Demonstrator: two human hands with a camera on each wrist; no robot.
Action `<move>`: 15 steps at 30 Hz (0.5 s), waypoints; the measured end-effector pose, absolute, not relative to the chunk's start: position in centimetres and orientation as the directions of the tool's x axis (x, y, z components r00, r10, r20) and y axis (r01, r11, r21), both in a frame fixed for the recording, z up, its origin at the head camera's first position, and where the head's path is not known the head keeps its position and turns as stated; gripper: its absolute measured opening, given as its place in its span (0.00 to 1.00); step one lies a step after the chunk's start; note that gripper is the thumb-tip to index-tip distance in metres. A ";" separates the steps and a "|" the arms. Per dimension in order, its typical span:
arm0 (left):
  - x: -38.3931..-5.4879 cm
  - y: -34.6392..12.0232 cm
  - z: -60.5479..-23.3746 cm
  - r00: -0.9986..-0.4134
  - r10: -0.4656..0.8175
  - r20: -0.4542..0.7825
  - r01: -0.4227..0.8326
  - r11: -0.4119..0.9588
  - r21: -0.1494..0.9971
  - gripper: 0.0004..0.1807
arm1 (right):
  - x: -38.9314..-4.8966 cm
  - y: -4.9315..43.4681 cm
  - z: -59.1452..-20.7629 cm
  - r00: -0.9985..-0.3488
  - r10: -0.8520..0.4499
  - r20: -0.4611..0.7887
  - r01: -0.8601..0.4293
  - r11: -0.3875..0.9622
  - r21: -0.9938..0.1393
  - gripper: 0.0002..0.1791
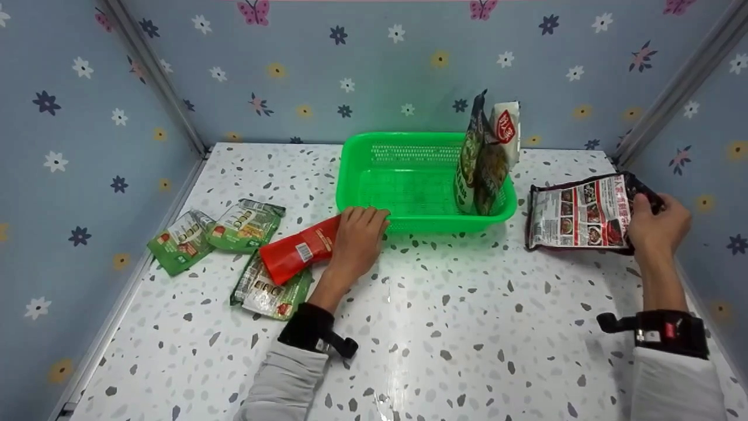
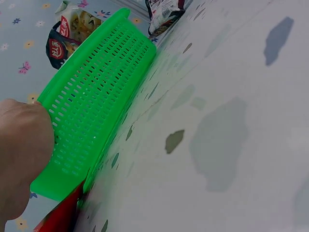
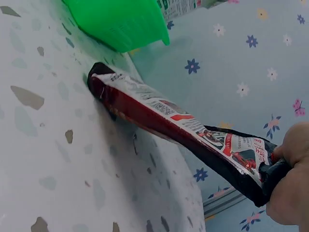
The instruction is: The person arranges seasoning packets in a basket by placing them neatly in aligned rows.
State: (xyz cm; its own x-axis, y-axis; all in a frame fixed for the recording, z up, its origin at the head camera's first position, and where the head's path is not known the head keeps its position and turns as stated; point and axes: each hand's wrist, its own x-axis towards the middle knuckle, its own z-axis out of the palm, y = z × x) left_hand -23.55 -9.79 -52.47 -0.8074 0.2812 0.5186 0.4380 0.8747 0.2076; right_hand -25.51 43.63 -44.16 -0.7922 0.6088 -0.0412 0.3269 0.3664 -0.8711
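My left hand (image 1: 359, 240) grips the near left corner of a green plastic basket (image 1: 421, 222), fingers over its rim. In the left wrist view that hand (image 2: 24, 154) is at the edge of the slotted basket wall (image 2: 96, 96). My right hand (image 1: 660, 225) pinches the right end of a black-edged food packet (image 1: 575, 213), printed side up. The right wrist view shows this packet (image 3: 193, 130) slanting, its far end low by the table and its held end raised. Two food packets, one dark (image 1: 470, 155) and one white-topped (image 1: 505, 134), stand upright in the basket's right end.
A red packet (image 1: 301, 251) lies beside my left hand, overlapping a green packet (image 1: 272, 292). Two more green packets, one left (image 1: 184, 240) and one right (image 1: 245, 225), touch farther left. Patterned panels (image 1: 380, 70) wall the speckled table (image 1: 444, 327) at the back and sides.
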 end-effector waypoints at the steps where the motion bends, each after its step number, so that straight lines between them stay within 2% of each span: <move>1: -23.6 -9.8 -52.5 -0.808 0.280 0.518 0.439 0.873 0.213 0.15 | -25.4 43.2 -43.8 -0.793 0.609 -0.012 0.314 0.393 -0.865 0.26; 10: -23.6 -9.8 -52.3 -0.827 0.282 0.486 0.434 0.870 0.233 0.16 | -23.6 40.0 -40.5 -0.811 0.539 0.227 0.146 0.562 -0.814 0.26; 15: -23.6 -9.7 -52.3 -0.830 0.280 0.482 0.434 0.867 0.245 0.16 | -22.2 38.4 -39.3 -0.798 0.462 0.387 0.021 0.663 -0.749 0.22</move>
